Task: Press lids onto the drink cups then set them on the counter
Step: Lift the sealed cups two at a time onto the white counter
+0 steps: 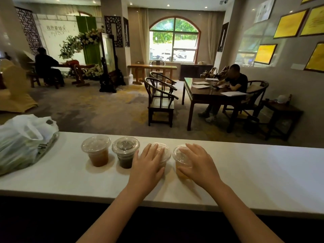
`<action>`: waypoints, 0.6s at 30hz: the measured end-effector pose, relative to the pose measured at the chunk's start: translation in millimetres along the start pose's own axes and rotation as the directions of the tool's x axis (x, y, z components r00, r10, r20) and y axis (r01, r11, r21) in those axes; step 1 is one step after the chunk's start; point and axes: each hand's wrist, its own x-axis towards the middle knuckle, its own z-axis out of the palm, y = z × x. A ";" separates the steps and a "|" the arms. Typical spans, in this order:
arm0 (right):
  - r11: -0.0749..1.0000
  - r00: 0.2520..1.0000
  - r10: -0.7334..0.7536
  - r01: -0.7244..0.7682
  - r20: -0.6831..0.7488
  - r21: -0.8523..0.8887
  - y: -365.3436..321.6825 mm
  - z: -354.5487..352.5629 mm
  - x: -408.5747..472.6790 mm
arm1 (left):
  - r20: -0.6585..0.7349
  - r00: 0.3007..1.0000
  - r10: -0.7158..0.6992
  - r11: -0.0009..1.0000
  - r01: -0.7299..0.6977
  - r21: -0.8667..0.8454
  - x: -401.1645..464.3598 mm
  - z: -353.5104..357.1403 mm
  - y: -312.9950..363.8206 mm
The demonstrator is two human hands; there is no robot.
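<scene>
Several clear plastic drink cups stand in a row on the white counter (254,172). The leftmost cup (97,151) holds an amber drink and wears a clear lid. Beside it a cup (125,151) of dark drink is also lidded. My left hand (149,163) lies flat, fingers spread, on the lid of the third cup (166,152), which it mostly hides. My right hand (198,163) rests palm down on the lid of the fourth cup (180,160), which holds an orange drink.
A white plastic bag (22,141) with green contents lies on the counter's left end. Beyond the counter are wooden chairs (161,100) and a dark table (210,97) where a person sits. Another person sits at far left.
</scene>
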 end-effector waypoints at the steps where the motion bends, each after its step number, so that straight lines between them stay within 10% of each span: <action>1: 1.000 1.000 -0.015 0.015 -0.001 -0.009 2.5 -0.4 -3.7 | -0.069 0.997 0.026 0.999 -0.027 -0.018 -6.1 1.6 -0.9; 7: 0.990 0.989 -0.130 0.126 -0.064 -0.068 11.0 -3.1 -18.8 | -0.288 0.946 0.148 0.982 -0.175 -0.068 -15.3 3.0 -6.6; 18: 0.991 0.990 -0.108 0.100 -0.086 -0.093 6.8 -1.6 -6.8 | -0.284 0.947 0.150 0.986 -0.165 -0.030 0.2 6.7 -13.6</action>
